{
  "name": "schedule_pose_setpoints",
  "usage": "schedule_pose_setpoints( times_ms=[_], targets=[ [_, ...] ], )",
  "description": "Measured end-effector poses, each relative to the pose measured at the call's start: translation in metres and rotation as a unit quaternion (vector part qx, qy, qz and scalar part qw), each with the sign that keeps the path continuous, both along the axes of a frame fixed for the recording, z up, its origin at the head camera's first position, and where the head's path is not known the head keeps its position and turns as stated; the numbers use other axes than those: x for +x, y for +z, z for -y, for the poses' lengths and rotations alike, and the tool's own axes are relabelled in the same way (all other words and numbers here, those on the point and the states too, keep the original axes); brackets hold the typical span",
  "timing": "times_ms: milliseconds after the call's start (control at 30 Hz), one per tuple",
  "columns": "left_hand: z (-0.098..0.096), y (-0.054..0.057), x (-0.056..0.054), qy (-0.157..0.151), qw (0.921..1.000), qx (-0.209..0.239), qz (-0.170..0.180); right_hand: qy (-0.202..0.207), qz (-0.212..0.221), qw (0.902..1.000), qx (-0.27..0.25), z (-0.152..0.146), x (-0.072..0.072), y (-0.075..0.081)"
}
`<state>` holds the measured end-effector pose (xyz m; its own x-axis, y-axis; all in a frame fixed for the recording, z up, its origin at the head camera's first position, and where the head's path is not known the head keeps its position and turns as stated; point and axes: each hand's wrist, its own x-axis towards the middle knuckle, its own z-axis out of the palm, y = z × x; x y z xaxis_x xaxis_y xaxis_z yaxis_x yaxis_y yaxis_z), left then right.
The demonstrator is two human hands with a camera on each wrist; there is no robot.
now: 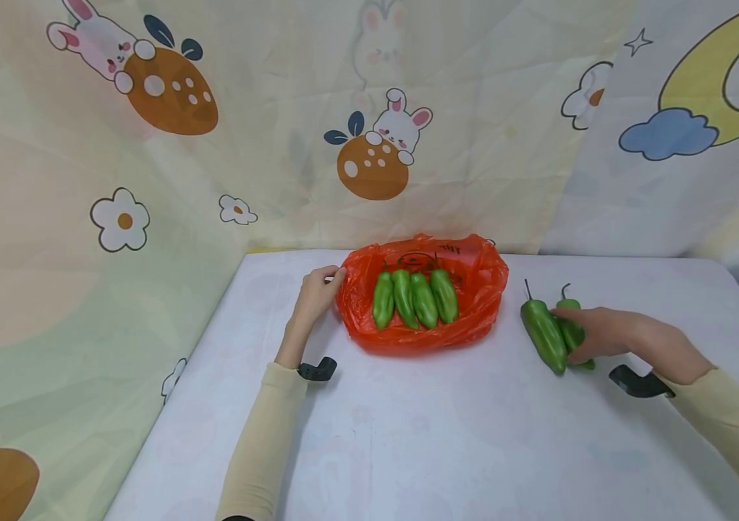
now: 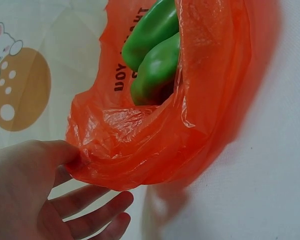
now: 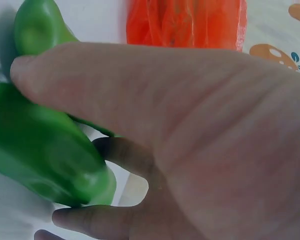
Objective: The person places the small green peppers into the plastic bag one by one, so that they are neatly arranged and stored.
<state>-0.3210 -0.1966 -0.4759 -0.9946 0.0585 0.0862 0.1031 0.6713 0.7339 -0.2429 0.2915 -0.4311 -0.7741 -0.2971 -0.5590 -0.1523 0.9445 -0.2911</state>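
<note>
A red plastic bag (image 1: pixel 369 336) lies open at the table's back, with several green peppers (image 1: pixel 424 299) side by side in it. My left hand (image 1: pixel 315 295) pinches the bag's left edge between thumb and index finger. Its other fingers spread loosely below the plastic in the left wrist view. To the bag's right, two more green peppers lie close together. The left one (image 1: pixel 543 336) is largely uncovered. My right hand (image 1: pixel 617 334) covers part of the right pepper (image 3: pixel 45 145), thumb on one side and fingertips on the other.
The bag and loose peppers stand on a white-covered table (image 1: pixel 408 441). Behind and to the left hangs a cloth backdrop (image 1: pixel 278 145) printed with rabbits and flowers. A black wrist mount (image 1: pixel 639 382) sits under the right wrist, another mount (image 1: pixel 318 369) by the left.
</note>
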Motion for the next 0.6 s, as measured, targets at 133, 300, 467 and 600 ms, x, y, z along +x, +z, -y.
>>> schedule_pose_setpoints(
  times_ms=[133,300,467,600],
  targets=[
    [0.0001,-0.0004,0.0,0.001,1.0,0.001,0.0,-0.007,-0.007,1.0,-0.002,0.0026,0.0011,-0.0028],
    [0.0004,-0.0012,-0.0008,0.003,1.0,0.003,-0.005,-0.02,-0.017,0.9997,0.004,0.0044,0.0037,-0.0055],
    [0.0006,-0.0014,-0.0013,0.003,1.0,0.003,-0.003,-0.023,-0.025,0.9994,0.005,0.0053,0.0057,-0.0067],
    [0.0007,-0.0008,-0.0008,0.003,1.0,0.003,0.001,-0.019,-0.039,0.999,0.01,0.0072,0.0068,-0.0091]
  ],
)
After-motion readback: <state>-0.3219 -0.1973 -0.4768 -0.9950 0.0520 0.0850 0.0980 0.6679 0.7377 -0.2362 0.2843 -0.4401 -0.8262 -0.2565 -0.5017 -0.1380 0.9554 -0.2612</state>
